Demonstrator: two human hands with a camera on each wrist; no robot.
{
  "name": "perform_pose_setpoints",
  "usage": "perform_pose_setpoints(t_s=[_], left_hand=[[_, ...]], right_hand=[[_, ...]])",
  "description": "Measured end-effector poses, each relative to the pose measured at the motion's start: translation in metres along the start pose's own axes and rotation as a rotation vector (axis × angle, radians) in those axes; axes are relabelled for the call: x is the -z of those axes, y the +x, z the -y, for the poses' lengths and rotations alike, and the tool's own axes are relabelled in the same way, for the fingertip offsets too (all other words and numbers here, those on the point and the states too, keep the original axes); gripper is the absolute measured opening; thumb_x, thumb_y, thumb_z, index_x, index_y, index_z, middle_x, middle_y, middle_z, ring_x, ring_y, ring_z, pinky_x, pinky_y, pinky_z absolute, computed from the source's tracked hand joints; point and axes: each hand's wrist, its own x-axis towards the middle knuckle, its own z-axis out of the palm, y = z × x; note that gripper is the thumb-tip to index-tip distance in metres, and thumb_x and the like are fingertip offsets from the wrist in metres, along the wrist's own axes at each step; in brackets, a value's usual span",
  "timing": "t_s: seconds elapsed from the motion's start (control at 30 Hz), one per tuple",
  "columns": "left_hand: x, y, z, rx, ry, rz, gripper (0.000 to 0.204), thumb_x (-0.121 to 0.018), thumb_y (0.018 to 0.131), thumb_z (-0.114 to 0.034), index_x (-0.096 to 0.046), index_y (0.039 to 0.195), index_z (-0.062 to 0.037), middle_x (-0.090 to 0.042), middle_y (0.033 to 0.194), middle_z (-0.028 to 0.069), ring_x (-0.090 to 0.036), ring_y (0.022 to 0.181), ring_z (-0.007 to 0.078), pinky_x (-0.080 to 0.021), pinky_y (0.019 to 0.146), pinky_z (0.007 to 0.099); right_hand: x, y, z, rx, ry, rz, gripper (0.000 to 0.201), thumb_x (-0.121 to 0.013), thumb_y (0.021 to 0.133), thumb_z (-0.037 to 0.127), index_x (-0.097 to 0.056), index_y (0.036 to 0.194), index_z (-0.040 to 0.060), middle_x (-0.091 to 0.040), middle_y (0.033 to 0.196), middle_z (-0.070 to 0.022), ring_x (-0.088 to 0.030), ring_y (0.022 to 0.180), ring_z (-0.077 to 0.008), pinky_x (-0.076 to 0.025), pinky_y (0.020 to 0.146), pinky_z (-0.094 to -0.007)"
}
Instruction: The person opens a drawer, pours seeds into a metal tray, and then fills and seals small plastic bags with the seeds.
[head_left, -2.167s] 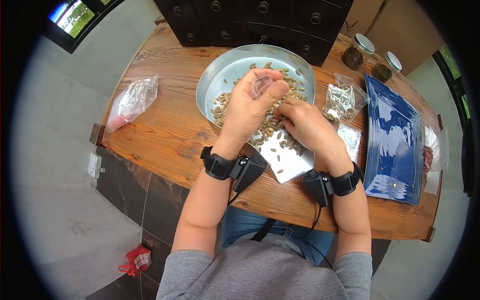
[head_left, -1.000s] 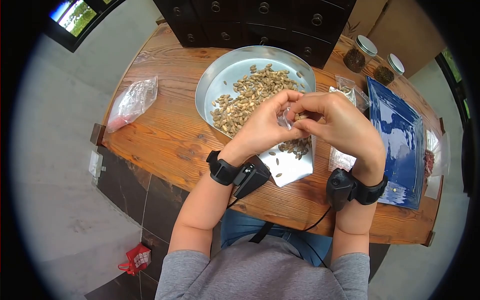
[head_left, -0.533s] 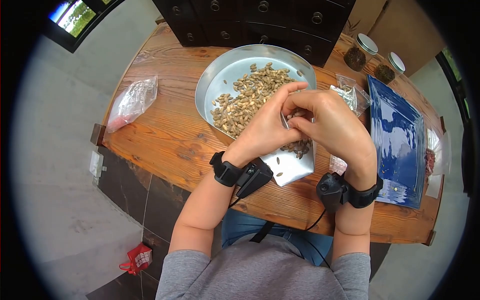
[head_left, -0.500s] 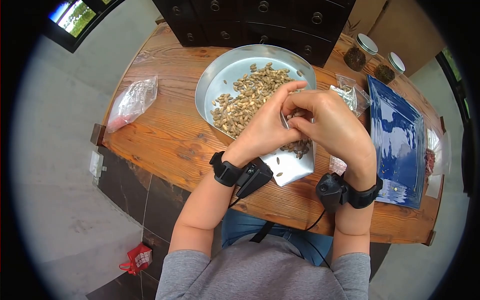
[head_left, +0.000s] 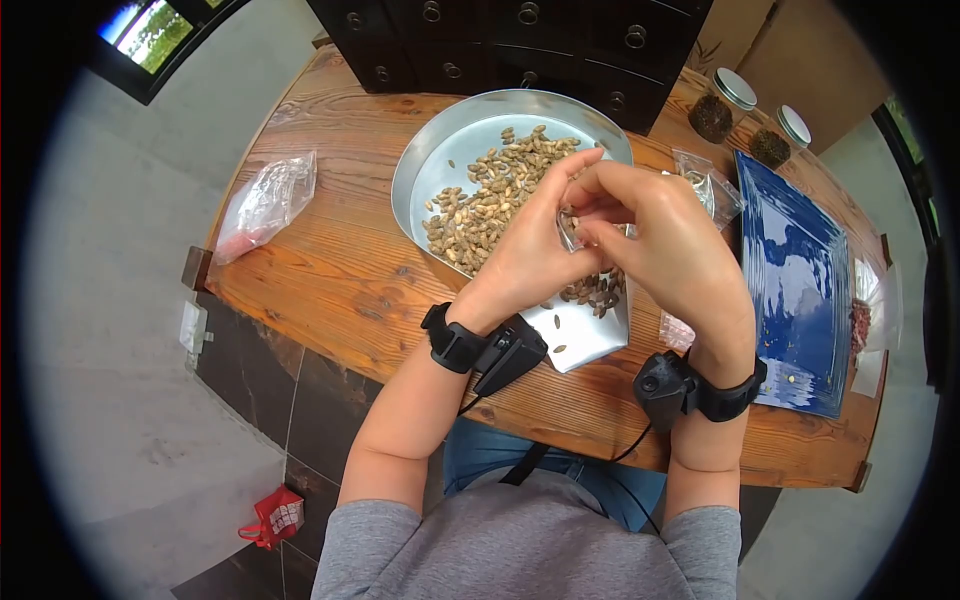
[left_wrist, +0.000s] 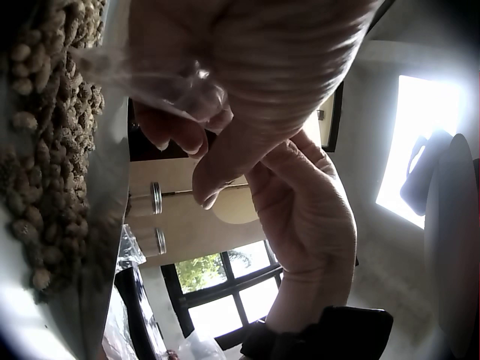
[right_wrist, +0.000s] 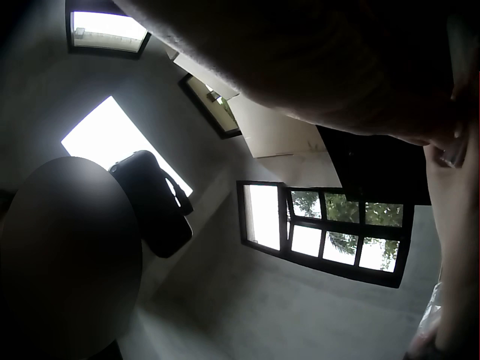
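Observation:
A small clear plastic bag (head_left: pixel 570 232) is held in the left hand (head_left: pixel 528 250), whose fingers curl round it over the near right part of a round metal pan (head_left: pixel 420 150). The bag (left_wrist: pixel 180 90) shows beneath the palm in the left wrist view. Facing it, the right hand (head_left: pixel 680 245) has bent fingers and thumb at the bag's mouth; its fingertips are partly hidden, and what they pinch cannot be made out. Brown seed-like pods (head_left: pixel 485 215) lie in the pan, and more rest on its silvery spout (head_left: pixel 590 340) below the hands.
A bag with something pink (head_left: pixel 265 205) lies at the left. On the right are a blue tray (head_left: pixel 795 300), small clear packets (head_left: pixel 710 190), a bag with reddish contents (head_left: pixel 862 320) and two lidded jars (head_left: pixel 712 115) (head_left: pixel 770 147). A dark drawer cabinet (head_left: pixel 490 45) stands behind the pan.
The left hand came down from above the pan, and the right hand rose from the pods to meet it at the bag. Over the last half second, the right fingers spread slightly from the left thumb.

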Motion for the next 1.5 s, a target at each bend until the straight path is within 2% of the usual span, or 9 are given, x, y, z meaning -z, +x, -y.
perform_pose_setpoints(t_s=[0.2, 0.27, 0.37, 0.6, 0.9, 0.97, 1.07, 1.17, 1.5], left_hand=[[0.0, 0.0, -0.007, -0.055, -0.098, -0.077, 0.077, -0.07, 0.066, -0.003, -0.028, 0.13, -0.0033, -0.055, 0.105, 0.0117, -0.053, 0.098, 0.0172, -0.043, 0.085, 0.0301], [0.0, 0.001, -0.005, -0.092, -0.099, -0.126, 0.075, -0.068, 0.066, -0.001, -0.028, 0.13, -0.0028, -0.054, 0.096, 0.0081, -0.054, 0.09, 0.0146, -0.043, 0.081, 0.0282], [0.001, 0.002, -0.004, -0.085, -0.221, -0.136, 0.075, -0.065, 0.066, 0.001, -0.028, 0.13, -0.0026, -0.052, 0.088, 0.0049, -0.052, 0.083, 0.0127, -0.043, 0.079, 0.0264], [0.001, 0.001, -0.003, -0.181, -0.028, -0.096, 0.073, -0.064, 0.066, 0.003, -0.029, 0.13, -0.0032, -0.05, 0.085, 0.0035, -0.051, 0.083, 0.0109, -0.043, 0.079, 0.0242], [0.007, -0.002, -0.014, 0.063, -0.293, -0.038, 0.044, -0.068, 0.071, -0.004, -0.047, 0.109, 0.0002, -0.055, 0.09, 0.0023, -0.053, 0.086, 0.0082, -0.044, 0.079, 0.024], [0.007, -0.002, -0.007, 0.153, -0.452, -0.017, 0.037, -0.069, 0.07, -0.005, -0.05, 0.101, -0.0015, -0.057, 0.091, 0.0032, -0.053, 0.086, 0.0077, -0.045, 0.077, 0.024], [0.01, -0.001, -0.003, 0.106, -0.317, -0.029, 0.033, -0.069, 0.07, -0.005, -0.051, 0.097, -0.0026, -0.057, 0.089, 0.0022, -0.054, 0.084, 0.0072, -0.045, 0.074, 0.0225], [0.011, -0.002, -0.005, 0.143, -0.457, 0.009, 0.033, -0.07, 0.068, -0.004, -0.052, 0.096, -0.0032, -0.057, 0.085, 0.0009, -0.053, 0.083, 0.0069, -0.045, 0.072, 0.0218], [0.013, -0.001, -0.005, 0.108, -0.356, 0.042, 0.029, -0.065, 0.066, 0.003, -0.054, 0.091, -0.0044, -0.054, 0.078, -0.0023, -0.05, 0.075, 0.0056, -0.044, 0.07, 0.0208]], right_hand=[[0.006, 0.002, -0.001, 0.034, 0.229, -0.03, 0.014, -0.056, 0.071, -0.005, -0.057, 0.085, -0.0052, -0.061, 0.08, -0.0115, -0.061, 0.07, -0.0194, -0.049, 0.065, -0.0281], [0.005, 0.002, -0.006, 0.207, 0.122, -0.077, 0.012, -0.056, 0.071, -0.001, -0.058, 0.083, -0.002, -0.059, 0.08, -0.0148, -0.057, 0.074, -0.03, -0.046, 0.067, -0.0361], [0.004, -0.001, -0.003, 0.343, -0.081, -0.101, 0.01, -0.057, 0.071, -0.001, -0.06, 0.08, -0.0002, -0.055, 0.083, -0.012, -0.052, 0.08, -0.0269, -0.044, 0.072, -0.0341], [0.003, 0.0, -0.006, 0.332, -0.142, -0.113, 0.009, -0.059, 0.068, -0.001, -0.06, 0.076, 0.0007, -0.051, 0.078, -0.0099, -0.049, 0.08, -0.0266, -0.043, 0.071, -0.0343], [0.003, 0.005, -0.006, 0.386, -0.108, -0.205, 0.006, -0.06, 0.067, 0.0, -0.058, 0.073, -0.0015, -0.053, 0.08, -0.009, -0.052, 0.079, -0.0262, -0.044, 0.067, -0.0338], [0.002, 0.006, -0.009, 0.385, -0.13, -0.163, 0.008, -0.058, 0.066, -0.001, -0.06, 0.074, 0.0003, -0.055, 0.081, -0.0082, -0.052, 0.081, -0.0259, -0.044, 0.068, -0.034], [0.003, 0.003, -0.006, 0.39, -0.076, -0.038, 0.015, -0.056, 0.065, -0.002, -0.062, 0.078, 0.0027, -0.057, 0.08, -0.0078, -0.052, 0.081, -0.0264, -0.044, 0.069, -0.0343], [0.002, 0.002, -0.005, 0.352, -0.085, -0.018, 0.02, -0.054, 0.066, -0.003, -0.063, 0.083, 0.0048, -0.059, 0.078, -0.0086, -0.052, 0.081, -0.027, -0.044, 0.071, -0.0345], [0.006, -0.001, -0.007, 0.348, 0.011, 0.002, 0.015, -0.056, 0.072, 0.005, -0.061, 0.086, 0.0039, -0.059, 0.079, -0.0123, -0.057, 0.072, -0.0299, -0.046, 0.064, -0.0371]])
